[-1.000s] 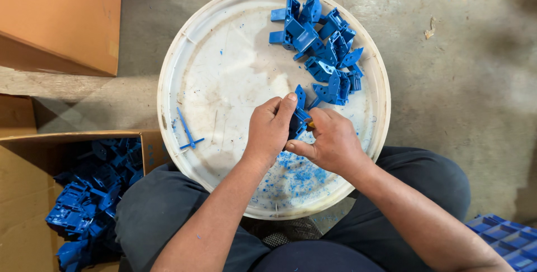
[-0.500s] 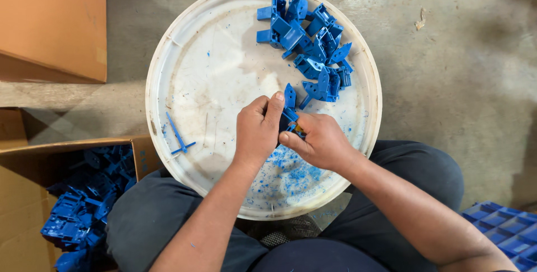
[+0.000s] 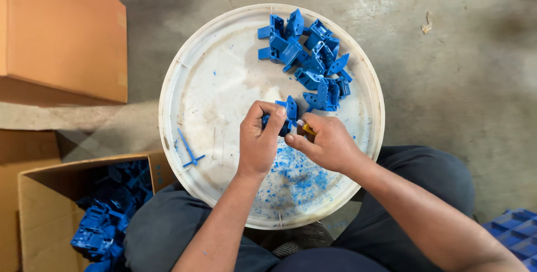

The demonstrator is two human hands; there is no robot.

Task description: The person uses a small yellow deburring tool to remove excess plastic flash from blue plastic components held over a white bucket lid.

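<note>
At frame centre a blue plastic part (image 3: 285, 114) is gripped by the left hand (image 3: 258, 140) while a small yellow-handled blade (image 3: 306, 128) is pinched by the right hand (image 3: 327, 143), so fingers could be nicked by a slip.

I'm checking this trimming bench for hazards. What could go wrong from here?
1. The right hand pinches a small yellow-handled tool right beside the left hand gripping the blue plastic part; a slip could nick the left fingers.
2. Blue plastic shavings litter the round white tray near its front edge and may spill onto the lap.
3. The pile of blue plastic parts sits near the tray's far rim; a nudge could knock some off.
</note>
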